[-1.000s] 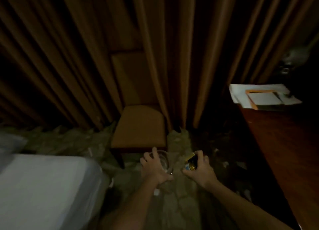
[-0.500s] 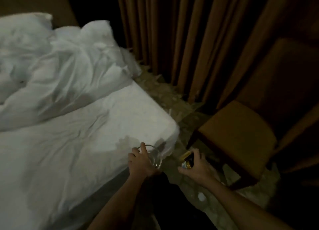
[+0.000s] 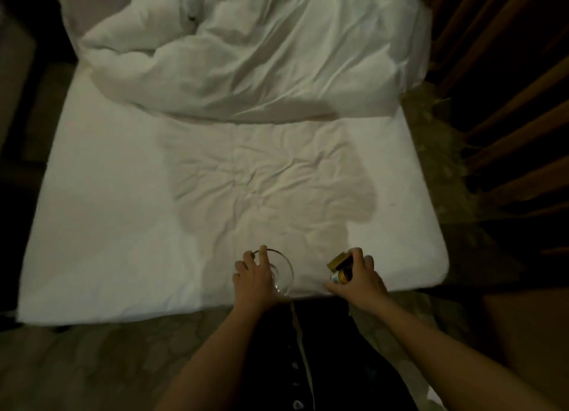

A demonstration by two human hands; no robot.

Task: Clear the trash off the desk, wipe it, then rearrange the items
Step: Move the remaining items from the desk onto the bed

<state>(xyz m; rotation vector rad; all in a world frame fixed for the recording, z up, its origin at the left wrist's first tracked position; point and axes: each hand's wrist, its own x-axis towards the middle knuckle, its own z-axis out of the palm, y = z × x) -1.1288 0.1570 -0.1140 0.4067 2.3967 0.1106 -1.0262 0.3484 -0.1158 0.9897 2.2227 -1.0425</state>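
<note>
My left hand (image 3: 252, 276) grips a clear drinking glass (image 3: 282, 272) by its rim and side, just above the near edge of a white bed (image 3: 123, 225). My right hand (image 3: 358, 279) holds a small dark item with a gold end and a pale label (image 3: 340, 267), its exact kind unclear in the dim light. Both hands hover close together over the foot of the mattress. The desk is out of view.
A rumpled white duvet (image 3: 246, 56) covers the far half of the bed. Brown curtains (image 3: 508, 102) hang at the right. Patterned carpet (image 3: 92, 364) runs along the near side and the right of the bed. My shadow falls on the sheet.
The view has swung left from the chair and desk corner to face the bed squarely. Both hands keep the same hold on the glass and the small item.
</note>
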